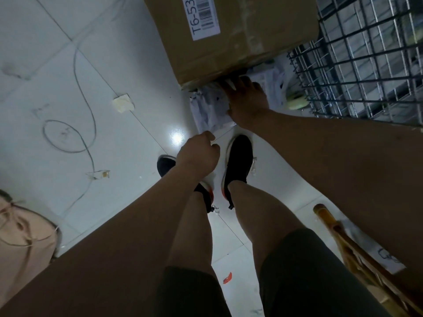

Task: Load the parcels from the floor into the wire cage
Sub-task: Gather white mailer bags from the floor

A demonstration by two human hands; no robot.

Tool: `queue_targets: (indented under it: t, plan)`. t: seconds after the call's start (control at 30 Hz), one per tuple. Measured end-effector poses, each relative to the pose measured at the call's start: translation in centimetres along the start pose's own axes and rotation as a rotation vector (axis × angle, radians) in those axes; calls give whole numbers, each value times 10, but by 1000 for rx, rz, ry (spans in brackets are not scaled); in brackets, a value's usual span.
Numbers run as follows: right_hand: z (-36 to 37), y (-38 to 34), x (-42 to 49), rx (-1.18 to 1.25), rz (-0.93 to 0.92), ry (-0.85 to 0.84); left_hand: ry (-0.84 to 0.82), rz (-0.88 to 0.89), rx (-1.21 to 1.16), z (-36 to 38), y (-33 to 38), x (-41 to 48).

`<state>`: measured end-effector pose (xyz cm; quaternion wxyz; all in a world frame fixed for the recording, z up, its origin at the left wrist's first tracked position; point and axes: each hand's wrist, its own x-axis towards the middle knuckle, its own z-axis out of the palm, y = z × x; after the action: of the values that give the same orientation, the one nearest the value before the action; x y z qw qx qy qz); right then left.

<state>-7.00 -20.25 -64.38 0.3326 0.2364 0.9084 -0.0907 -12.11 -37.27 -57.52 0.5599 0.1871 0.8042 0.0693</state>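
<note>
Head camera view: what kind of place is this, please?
Probably a parcel sorting or storage room: a barcode-labelled cardboard box and a white plastic mailer sit beside a wire cage, on a tiled floor.

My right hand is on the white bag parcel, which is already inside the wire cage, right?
No: the head view shows your right hand on the white bag parcel, but it lies on the floor by the cardboard box, outside the wire cage.

The person has bare arms (137,225) and legs (251,207), dark shorts (297,271), and black shoes (238,161) with white edges and orange heels, one shoe showing just beside the fingers (207,139) of the left hand (196,154).
</note>
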Motion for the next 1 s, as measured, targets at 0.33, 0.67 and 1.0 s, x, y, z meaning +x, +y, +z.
queue_targets:
  t: [0.33,0.67,1.0]
  plan:
    - [-53,-49,-80,125,-56,-9,71,5,2,-27,-9,-71]
    - [-231,-127,-210,127,-200,-131,293,-10,-50,-139,-9,-241]
    - [-349,-210,-336,50,-502,-104,477,-266,-214,-152,-37,-430]
